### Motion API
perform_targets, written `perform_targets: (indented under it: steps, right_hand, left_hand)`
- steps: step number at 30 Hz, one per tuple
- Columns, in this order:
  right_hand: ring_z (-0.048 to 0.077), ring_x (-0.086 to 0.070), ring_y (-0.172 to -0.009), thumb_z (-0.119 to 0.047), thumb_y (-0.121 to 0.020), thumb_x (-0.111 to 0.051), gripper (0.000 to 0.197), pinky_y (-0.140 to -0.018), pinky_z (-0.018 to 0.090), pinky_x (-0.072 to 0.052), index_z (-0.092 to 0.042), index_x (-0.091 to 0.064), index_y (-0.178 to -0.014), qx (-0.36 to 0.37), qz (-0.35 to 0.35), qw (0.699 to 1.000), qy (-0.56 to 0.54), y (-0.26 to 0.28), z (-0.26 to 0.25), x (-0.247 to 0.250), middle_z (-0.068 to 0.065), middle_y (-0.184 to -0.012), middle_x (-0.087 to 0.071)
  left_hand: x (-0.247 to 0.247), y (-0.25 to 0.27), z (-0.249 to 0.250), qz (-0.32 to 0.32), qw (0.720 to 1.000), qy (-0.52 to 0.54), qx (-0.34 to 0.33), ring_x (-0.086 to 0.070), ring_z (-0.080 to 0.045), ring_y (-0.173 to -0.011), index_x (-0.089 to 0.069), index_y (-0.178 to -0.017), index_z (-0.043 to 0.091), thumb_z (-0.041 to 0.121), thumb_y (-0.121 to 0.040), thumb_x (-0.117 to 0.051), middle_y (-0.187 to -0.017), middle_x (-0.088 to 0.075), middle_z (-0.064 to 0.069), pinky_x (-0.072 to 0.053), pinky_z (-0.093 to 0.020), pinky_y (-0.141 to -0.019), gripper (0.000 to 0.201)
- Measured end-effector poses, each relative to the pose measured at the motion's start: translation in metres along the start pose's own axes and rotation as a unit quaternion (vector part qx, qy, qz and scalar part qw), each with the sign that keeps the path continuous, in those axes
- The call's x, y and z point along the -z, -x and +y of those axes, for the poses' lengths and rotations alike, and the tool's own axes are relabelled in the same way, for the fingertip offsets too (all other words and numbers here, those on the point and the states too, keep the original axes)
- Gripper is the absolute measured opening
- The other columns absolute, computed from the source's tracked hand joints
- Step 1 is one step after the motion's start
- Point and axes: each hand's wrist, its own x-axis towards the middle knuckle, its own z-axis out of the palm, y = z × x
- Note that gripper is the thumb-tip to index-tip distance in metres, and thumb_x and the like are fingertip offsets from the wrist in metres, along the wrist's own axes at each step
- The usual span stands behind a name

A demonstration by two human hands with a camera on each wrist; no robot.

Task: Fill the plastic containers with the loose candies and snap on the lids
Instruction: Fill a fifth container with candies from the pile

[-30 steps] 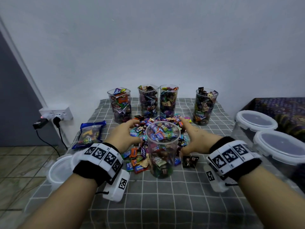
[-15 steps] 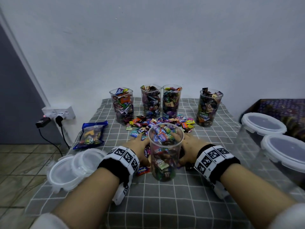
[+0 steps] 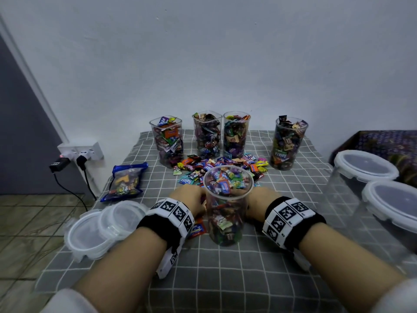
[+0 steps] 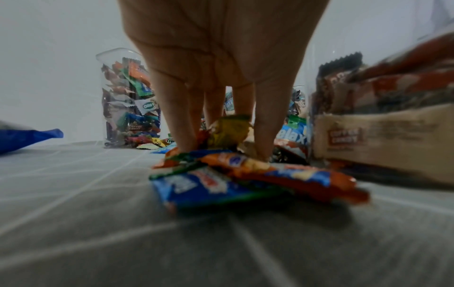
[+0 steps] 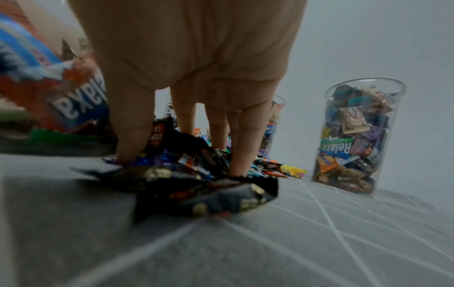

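Nearest the person, a tall clear plastic cup-shaped container (image 3: 226, 206) stands upright on the grey grid-checked tablecloth (image 3: 225, 279), already heaped to its rim with wrapped candies. The left hand (image 3: 188, 201) sits just beside it on one side and the right hand (image 3: 259, 203) on the other, both palm-down on the cloth. In the left wrist view the fingers (image 4: 179, 120) run down nearly straight, tips pressed onto orange and blue wrappers (image 4: 245, 174); in the right wrist view the fingers (image 5: 245, 139) likewise press dark wrappers (image 5: 209, 190) against the cloth. Neither hand has closed round anything; they look to be raking candies inward.

The step in hand seems to be gathering the last loose sweets. Next, the fingers would need to curl under a bunch and lift it, though this container has little room, so a lid may be due.

Left of the arms lie clear round lids (image 3: 99, 227). Beyond the hands is the loose candy pile (image 3: 216, 164), then four filled, lidless containers (image 3: 235, 134) along the wall.

The fingertips are hidden from the head camera, and both wrist views are blurred. Two large lidded tubs (image 3: 365, 163) at right are partly cut off.
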Motion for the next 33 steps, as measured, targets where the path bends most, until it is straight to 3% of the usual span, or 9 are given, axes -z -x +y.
perform_targets:
  steps: [4,8,13,19,24,33]
  right_hand:
    - [0.029,-0.058,-0.107,-0.035,-0.087,-0.058,0.035,-0.089,0.036,-0.05,-0.021,-0.053,-0.119,-0.005,0.013,1.0,0.002,-0.001,-0.001,-0.002,0.008,-0.118,-0.059]
    - [0.027,-0.057,-0.107,-0.037,-0.087,-0.057,0.04,-0.089,0.036,-0.05,-0.026,-0.05,-0.125,0.001,0.032,0.999,-0.011,-0.001,-0.003,-0.002,0.005,-0.121,-0.057]
    - [0.027,-0.055,-0.112,-0.029,-0.093,-0.051,0.034,-0.094,0.038,-0.048,-0.02,-0.051,-0.126,0.0,0.021,1.0,0.0,-0.003,-0.004,-0.002,0.007,-0.125,-0.057]
    - [0.03,-0.056,-0.111,-0.022,-0.094,-0.047,0.03,-0.092,0.035,-0.047,-0.013,-0.06,-0.12,-0.022,0.054,0.998,-0.025,0.001,-0.004,0.001,0.011,-0.122,-0.06]
    - [0.03,-0.058,-0.107,-0.019,-0.095,-0.044,0.027,-0.086,0.032,-0.046,-0.01,-0.062,-0.113,-0.043,0.061,0.997,-0.029,0.004,0.0,0.005,0.013,-0.117,-0.063]
    - [0.028,-0.056,-0.108,-0.017,-0.094,-0.045,0.024,-0.084,0.033,-0.045,-0.012,-0.061,-0.112,-0.068,0.112,0.99,-0.061,0.008,0.017,0.008,0.011,-0.115,-0.063]
  left_hand:
    - [0.001,0.001,0.001,0.015,1.0,-0.007,0.009,-0.061,-0.024,-0.092,-0.066,-0.096,0.017,0.034,-0.09,-0.055,-0.098,-0.067,-0.005,-0.052,-0.033,-0.08,0.021]
    - [0.002,0.001,0.001,0.022,0.999,0.001,0.027,-0.061,-0.026,-0.089,-0.066,-0.091,0.016,0.035,-0.089,-0.054,-0.093,-0.067,-0.006,-0.05,-0.031,-0.073,0.023]
    - [0.002,0.001,0.002,0.045,0.998,0.008,0.034,-0.061,-0.029,-0.088,-0.058,-0.071,0.018,0.031,-0.088,-0.055,-0.089,-0.067,-0.008,-0.048,-0.03,-0.071,0.021]
    - [0.011,0.012,0.01,0.085,0.996,-0.008,0.04,-0.059,-0.03,-0.094,-0.059,-0.082,0.01,0.022,-0.095,-0.045,-0.096,-0.066,-0.013,-0.037,-0.029,-0.067,0.023]
    - [0.019,0.021,0.015,0.099,0.994,-0.015,0.041,-0.058,-0.029,-0.1,-0.065,-0.102,0.01,0.025,-0.097,-0.042,-0.104,-0.065,-0.013,-0.042,-0.031,-0.074,0.028]
    - [0.027,0.031,0.022,0.116,0.992,0.0,0.057,-0.057,-0.031,-0.103,-0.065,-0.102,0.011,0.025,-0.097,-0.044,-0.107,-0.065,-0.013,-0.044,-0.034,-0.078,0.026]
